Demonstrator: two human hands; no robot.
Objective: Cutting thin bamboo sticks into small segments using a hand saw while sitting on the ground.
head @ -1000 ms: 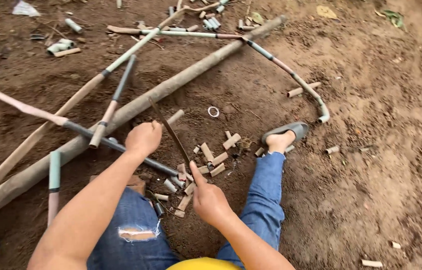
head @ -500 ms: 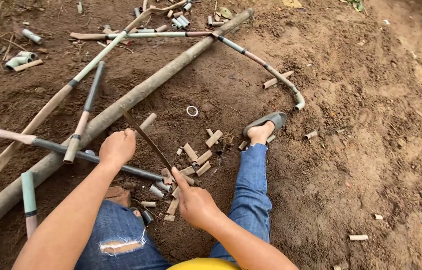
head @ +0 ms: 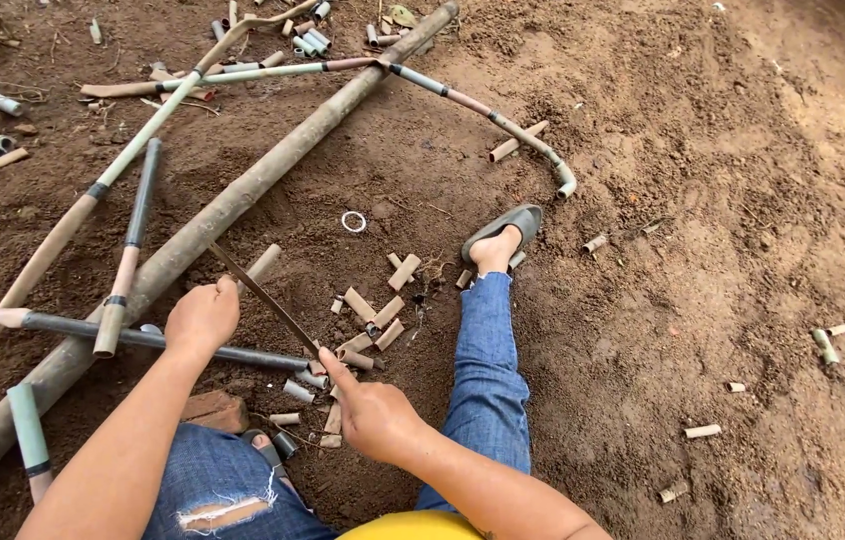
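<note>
I sit on bare soil with my blue-jeaned legs stretched out. My left hand (head: 203, 318) is closed over a thin dark bamboo stick (head: 83, 328) that lies flat across my lap area and presses it down. My right hand (head: 371, 412) grips the near end of a thin dark saw blade (head: 263, 295), which slants up and left across the stick just to the right of my left hand. Several short cut bamboo pieces (head: 388, 300) lie on the ground just beyond the blade.
A long thick bamboo pole (head: 273, 170) runs diagonally behind my hands, with thinner poles (head: 133, 235) leaning on it. A white ring (head: 354, 221), my foot in a grey sandal (head: 503, 235), a brick (head: 215, 410) and scattered offcuts (head: 703, 431) lie around.
The view has shifted, so everything sits lower and further left in the picture. Both hands keep their hold on the stick and the blade, and the blade stays across the stick.
</note>
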